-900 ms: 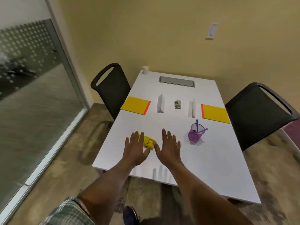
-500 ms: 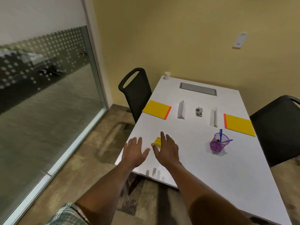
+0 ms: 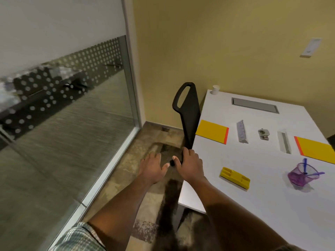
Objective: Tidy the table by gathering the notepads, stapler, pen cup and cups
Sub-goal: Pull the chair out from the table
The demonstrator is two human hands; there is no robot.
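A yellow stapler (image 3: 234, 177) lies near the left front of the white table (image 3: 253, 205). To its right stands a purple mesh pen cup (image 3: 301, 175) holding blue and purple pens. Two yellow notepads with orange edges lie further back, one at the left edge (image 3: 212, 132) and one at the right (image 3: 317, 149). A white paper cup (image 3: 215, 90) sits on the far left corner. My left hand (image 3: 154, 167) hovers open over the floor, left of the table. My right hand (image 3: 190, 165) is open at the table's left edge, overlapping the foot of the chair back.
A black chair (image 3: 188, 113) stands against the table's left side. Two white triangular bars (image 3: 242, 131) (image 3: 284, 142) and a small metal item (image 3: 263, 134) lie between the notepads. A grey cable hatch (image 3: 254, 105) is set in the far end. A glass wall (image 3: 63, 124) runs along the left.
The view has swung left. Both hands have moved from over the stapler to the table's left edge and beyond it, which uncovers the stapler.
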